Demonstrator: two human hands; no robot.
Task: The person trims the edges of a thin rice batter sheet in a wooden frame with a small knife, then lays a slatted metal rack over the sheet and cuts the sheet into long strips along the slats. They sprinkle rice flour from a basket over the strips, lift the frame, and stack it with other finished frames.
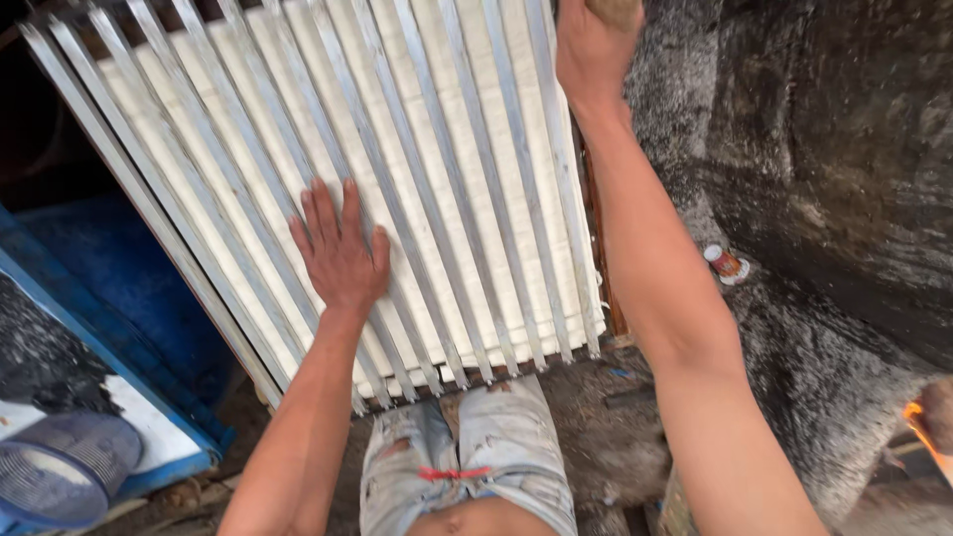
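Two hands — left hand (338,253) flat on slatted tray (149,213) | white strips (467,179) between slats

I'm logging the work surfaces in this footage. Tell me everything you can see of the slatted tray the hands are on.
The slatted tray is a wide flat rack of thin pale metal strips running lengthwise, with whitish slabs filling the channels between them. It lies tilted in view, its near edge just above the person's lap. The left hand presses flat on its middle; the right hand grips something at its far right corner.
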